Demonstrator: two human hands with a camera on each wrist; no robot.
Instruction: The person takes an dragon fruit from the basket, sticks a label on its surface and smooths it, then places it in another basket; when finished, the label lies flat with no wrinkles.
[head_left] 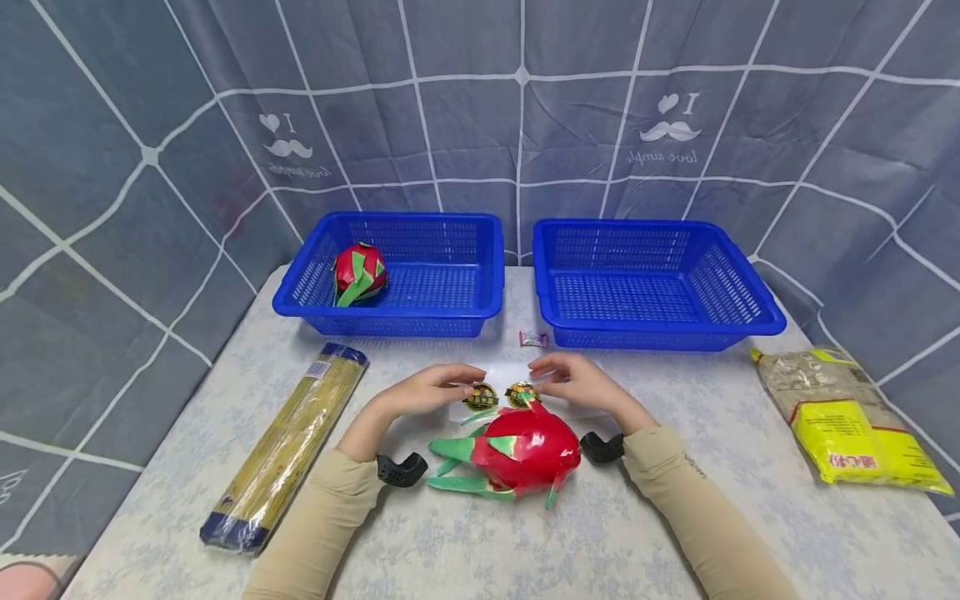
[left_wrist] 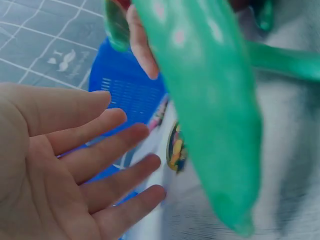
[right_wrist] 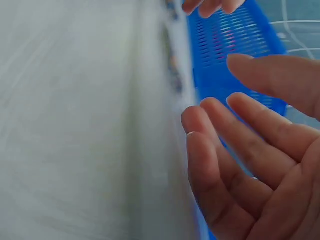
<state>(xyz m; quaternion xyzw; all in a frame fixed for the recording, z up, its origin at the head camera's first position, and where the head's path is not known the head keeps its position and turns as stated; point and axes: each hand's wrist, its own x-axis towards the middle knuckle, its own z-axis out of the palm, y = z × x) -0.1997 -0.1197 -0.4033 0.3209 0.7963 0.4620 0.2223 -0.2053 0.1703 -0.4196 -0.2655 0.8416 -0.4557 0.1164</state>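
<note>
A large red dragon fruit (head_left: pixel 536 446) with green leaf tips lies on the table between the two forearms. Just beyond it, a pale, shiny packet with round black-and-yellow labels (head_left: pixel 481 397) lies flat. My left hand (head_left: pixel 431 389) is over the packet's left side, fingers extended and holding nothing. Opposite it, my right hand (head_left: pixel 577 381) has loosely bent fingers and an empty palm. In the left wrist view a green leaf tip (left_wrist: pixel 210 115) fills much of the picture beside the left hand (left_wrist: pixel 75 160). The right wrist view shows the right hand (right_wrist: pixel 260 160) with thumb and fingers apart.
Two blue baskets stand at the back. The left basket (head_left: pixel 390 323) holds a smaller dragon fruit (head_left: pixel 361 273); the right basket (head_left: pixel 652 339) is beside it. A small wrapped candy (head_left: pixel 533 339) lies before them. Noodles (head_left: pixel 288 446) lie left, a yellow bag (head_left: pixel 855 425) right.
</note>
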